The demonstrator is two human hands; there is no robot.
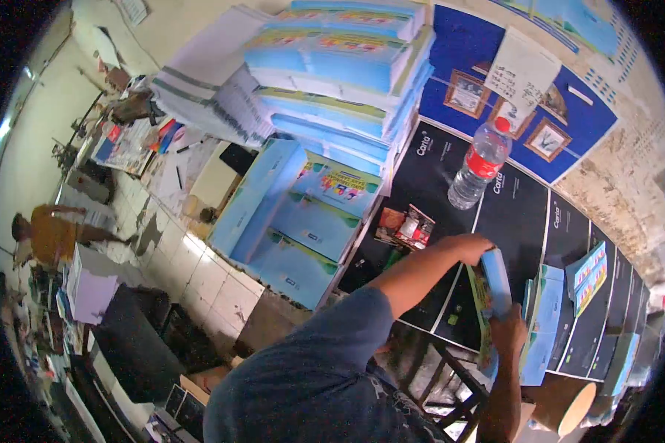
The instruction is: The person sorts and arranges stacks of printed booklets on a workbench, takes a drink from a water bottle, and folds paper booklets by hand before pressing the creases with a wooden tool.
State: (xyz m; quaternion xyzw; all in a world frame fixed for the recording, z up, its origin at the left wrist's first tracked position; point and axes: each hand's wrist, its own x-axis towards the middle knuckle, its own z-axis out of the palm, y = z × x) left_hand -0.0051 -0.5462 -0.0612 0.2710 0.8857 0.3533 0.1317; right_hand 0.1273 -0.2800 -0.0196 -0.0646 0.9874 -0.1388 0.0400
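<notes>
On the black table [436, 159], a light blue printed sheet stack [497, 282] stands tilted between both hands. My left hand [474, 249] is closed on its far end, fingers partly hidden. Its near end is in my right hand [508, 334], whose fingers are wrapped round the edge. Just right of the hands lie more blue printed sheets [545, 321], and a colourful printed sheet [590, 277] leans beyond them. A clear bottle with a red cap and red label [482, 164] stands behind my left hand. Small printed packets [406, 227] lie left of the bottle.
Tall stacks of blue printed covers [332, 63] stand at the back left, with further blue sheets [295, 221] lower down. A blue board [521, 88] rests against the wall. A round stool top [575, 410] is at the lower right. A person [52, 235] is at the far left.
</notes>
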